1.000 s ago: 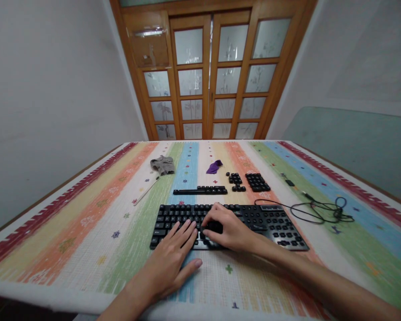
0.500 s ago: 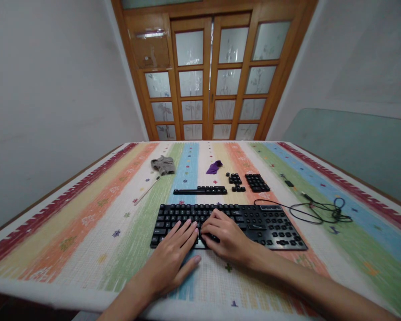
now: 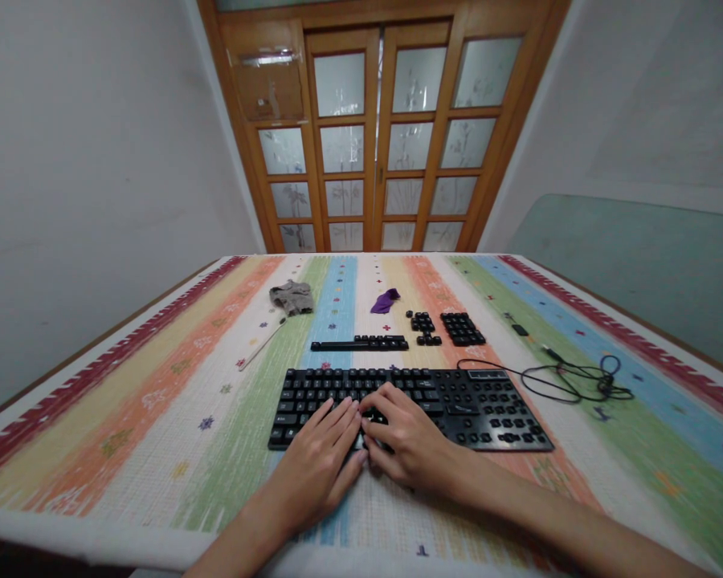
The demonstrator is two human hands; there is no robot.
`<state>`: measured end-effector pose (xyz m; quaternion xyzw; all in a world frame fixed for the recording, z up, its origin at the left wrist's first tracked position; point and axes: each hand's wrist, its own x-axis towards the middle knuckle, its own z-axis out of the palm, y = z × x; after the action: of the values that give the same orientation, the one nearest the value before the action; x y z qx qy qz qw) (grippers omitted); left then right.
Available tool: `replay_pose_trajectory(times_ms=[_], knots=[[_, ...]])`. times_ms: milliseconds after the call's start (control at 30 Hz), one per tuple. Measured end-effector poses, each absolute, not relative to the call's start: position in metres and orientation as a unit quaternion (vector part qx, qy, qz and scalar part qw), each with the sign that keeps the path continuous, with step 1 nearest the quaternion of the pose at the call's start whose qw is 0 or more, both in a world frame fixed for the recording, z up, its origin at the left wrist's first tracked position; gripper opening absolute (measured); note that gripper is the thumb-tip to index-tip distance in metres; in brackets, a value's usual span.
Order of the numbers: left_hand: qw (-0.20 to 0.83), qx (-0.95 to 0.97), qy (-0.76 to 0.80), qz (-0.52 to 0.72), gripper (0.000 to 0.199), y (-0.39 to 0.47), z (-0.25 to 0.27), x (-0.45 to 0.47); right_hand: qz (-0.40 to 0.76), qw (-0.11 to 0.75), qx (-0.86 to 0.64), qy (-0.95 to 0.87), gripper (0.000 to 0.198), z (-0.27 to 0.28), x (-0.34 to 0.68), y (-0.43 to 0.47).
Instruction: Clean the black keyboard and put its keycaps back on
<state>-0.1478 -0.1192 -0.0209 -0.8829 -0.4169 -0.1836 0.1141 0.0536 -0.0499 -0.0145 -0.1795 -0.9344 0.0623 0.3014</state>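
Observation:
A black keyboard (image 3: pixel 500 409) lies across the near middle of the table. Keycaps cover its left part; on the right, key sockets are bare. My left hand (image 3: pixel 322 449) rests over the lower left keys, fingers stretched out and thumb near the front edge. Beside it, fingertips almost meeting the left ones, my right hand (image 3: pixel 406 437) is curled over the bottom row with thumb and fingers drawn together. Whatever is between those fingertips is hidden. Behind the keyboard lie a row of loose keycaps with a long space bar (image 3: pixel 337 346) and a block of number keycaps (image 3: pixel 463 329).
A smaller keycap group (image 3: pixel 422 323) sits beside the number block. Farther back are a grey cloth (image 3: pixel 292 299) and a purple cloth (image 3: pixel 386 301). A thin stick with a dark tip (image 3: pixel 262 345) lies left. The keyboard's cable (image 3: pixel 569 389) is coiled at right on the striped tablecloth (image 3: pixel 157 401).
My left hand has shifted slightly right, its thumb moving up toward the keyboard's front edge. My right hand's fingers have rearranged, the thumb now lower and closer to the left hand.

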Motion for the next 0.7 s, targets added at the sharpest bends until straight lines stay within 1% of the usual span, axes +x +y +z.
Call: replay_pose_trajectory(times_ms=[167, 267, 367, 433, 500, 567, 633, 700], knots=[[0.153, -0.881, -0.411, -0.178, 0.037, -0.117, -0.024, -0.143, 0.096, 0.322, -0.199, -0.92, 0.018, -0.018, 0.05, -0.046], [0.165, -0.88, -0.408, -0.178, 0.038, -0.117, -0.027, -0.141, 0.084, 0.316, -0.203, -0.923, 0.013, -0.021, 0.048, -0.048], [0.157, -0.88, -0.41, -0.182, 0.039, -0.118, -0.028, -0.142, 0.08, 0.301, -0.206, -0.928, 0.012, -0.017, 0.048, -0.049], [0.141, -0.88, -0.415, -0.186, 0.04, -0.119, -0.028, -0.142, 0.102, 0.288, -0.197, -0.932, 0.015, -0.01, 0.049, -0.044], [0.127, -0.879, -0.419, -0.188, 0.042, -0.12, -0.028, -0.143, 0.136, 0.277, -0.183, -0.933, 0.016, 0.0, 0.05, -0.033], [0.122, -0.878, -0.424, -0.188, 0.044, -0.121, -0.027, -0.145, 0.163, 0.284, -0.184, -0.927, 0.015, 0.009, 0.05, -0.015], [0.122, -0.877, -0.429, -0.179, 0.046, -0.123, -0.026, -0.145, 0.168, 0.307, -0.214, -0.912, 0.013, 0.015, 0.048, 0.008], [0.119, -0.876, -0.435, -0.171, 0.049, -0.124, -0.026, -0.146, 0.15, 0.31, -0.256, -0.903, 0.012, 0.017, 0.043, 0.033]])
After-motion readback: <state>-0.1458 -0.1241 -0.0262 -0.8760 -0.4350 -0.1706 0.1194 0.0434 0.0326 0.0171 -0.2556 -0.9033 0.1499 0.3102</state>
